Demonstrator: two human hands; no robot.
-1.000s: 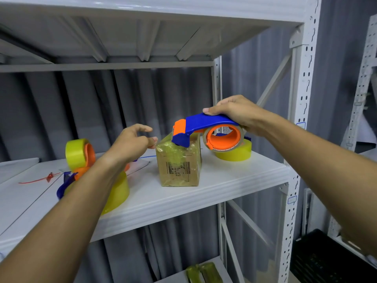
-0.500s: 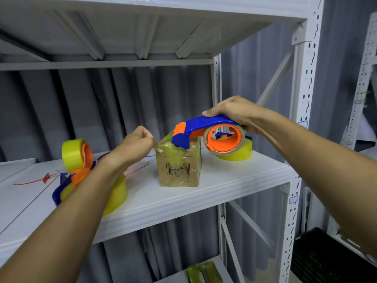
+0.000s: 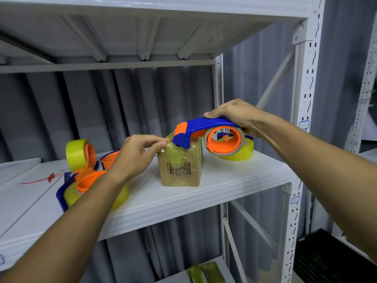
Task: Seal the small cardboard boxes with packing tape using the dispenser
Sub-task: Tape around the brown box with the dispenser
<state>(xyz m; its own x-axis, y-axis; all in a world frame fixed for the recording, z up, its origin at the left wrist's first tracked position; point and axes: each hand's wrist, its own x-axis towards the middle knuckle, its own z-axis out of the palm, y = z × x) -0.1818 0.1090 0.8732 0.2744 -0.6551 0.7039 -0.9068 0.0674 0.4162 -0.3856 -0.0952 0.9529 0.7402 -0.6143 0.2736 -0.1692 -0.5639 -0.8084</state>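
A small cardboard box (image 3: pixel 180 167), wrapped in yellowish tape and showing a barcode, stands on the white shelf (image 3: pixel 214 186). My right hand (image 3: pixel 234 116) grips the handle of a blue and orange tape dispenser (image 3: pixel 206 135), whose blue nose rests on the box's top. My left hand (image 3: pixel 136 154) is at the box's upper left corner, thumb and fingertips pinched together against the tape there.
Other blue and orange dispensers (image 3: pixel 85 180) with yellow tape rolls lie on the shelf to the left, under my left forearm. A yellow roll (image 3: pixel 242 153) lies behind the held dispenser. A red tie (image 3: pixel 43 179) is far left. Shelf uprights (image 3: pixel 302 139) stand on the right.
My left hand has moved right from open air to the box's upper left corner and closed its fingers there. The dispenser has stayed on the box top.
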